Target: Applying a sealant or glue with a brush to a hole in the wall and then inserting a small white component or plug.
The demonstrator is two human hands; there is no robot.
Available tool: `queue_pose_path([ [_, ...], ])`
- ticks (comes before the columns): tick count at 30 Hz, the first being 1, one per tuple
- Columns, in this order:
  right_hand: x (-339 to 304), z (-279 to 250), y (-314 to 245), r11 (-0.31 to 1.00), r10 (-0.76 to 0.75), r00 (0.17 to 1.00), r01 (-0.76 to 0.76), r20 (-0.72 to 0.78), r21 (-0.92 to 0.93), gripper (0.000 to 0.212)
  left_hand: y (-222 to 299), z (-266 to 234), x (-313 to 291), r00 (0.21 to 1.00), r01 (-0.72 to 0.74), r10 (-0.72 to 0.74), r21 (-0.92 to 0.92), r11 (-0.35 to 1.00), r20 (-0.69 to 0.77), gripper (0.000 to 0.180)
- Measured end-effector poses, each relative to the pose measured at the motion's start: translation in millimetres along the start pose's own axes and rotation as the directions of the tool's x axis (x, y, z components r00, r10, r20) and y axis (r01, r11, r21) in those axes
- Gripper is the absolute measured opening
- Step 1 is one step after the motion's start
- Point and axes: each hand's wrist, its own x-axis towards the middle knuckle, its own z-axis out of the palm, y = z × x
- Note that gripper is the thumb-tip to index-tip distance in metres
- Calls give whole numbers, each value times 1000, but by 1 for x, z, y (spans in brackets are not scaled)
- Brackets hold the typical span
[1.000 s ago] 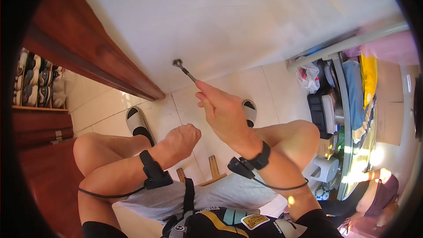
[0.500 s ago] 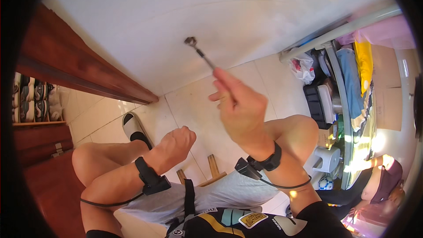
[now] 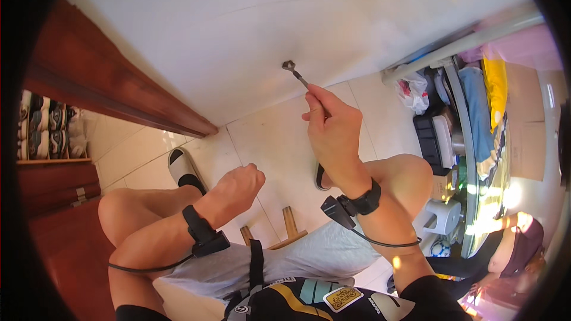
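Note:
My right hand [image 3: 333,129] is closed round the handle of a slim metal rod with a small, knobby dark head [image 3: 288,65]. The rod slants up and left, its head in front of the white wall [image 3: 196,41]; whether it touches the wall I cannot tell. Lower and to the left, my left hand [image 3: 233,193] is curled into a fist above my left knee. Nothing sticks out of it, and its palm side is hidden. Each wrist wears a black strap with a small device and a cable.
A dark red wooden frame [image 3: 119,77] stands at left, shoes [image 3: 50,128] on a shelf beyond it. To the right is a loaded rack [image 3: 467,125] with bags and bins, and a white stool [image 3: 443,217] below. Another person [image 3: 511,249] is at lower right. Wooden legs [image 3: 289,221] show between my knees.
The rod's head has moved right and slightly down along the wall as my right hand shifted right and turned more upright. My left fist has barely moved.

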Motion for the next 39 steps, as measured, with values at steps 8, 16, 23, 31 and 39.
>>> queue_pose_path([
  [8, 13, -4, 7, 996, 56, 998, -58, -41, -65, 15, 2, -10, 11, 997, -52, 45, -102, 993, -69, 5],
  [16, 16, -17, 14, 1000, 6, 989, -5, -148, 6, 15, 13, -5, 17, 985, -153, 135, -185, 971, -106, 6],
  [23, 10, -20, -8, 998, -11, 984, 22, -176, 64, 16, 8, -7, 13, 993, -109, 99, -170, 979, -64, 8],
  [31, 14, -4, 13, 999, -50, 993, 52, -106, 12, 17, 10, -4, 13, 990, -140, 132, -176, 974, -58, 10],
  [39, 31, -13, 31, 1000, 2, 986, -7, -167, -30, 14, 10, -8, 15, 997, -58, 45, -221, 974, -62, 13],
])
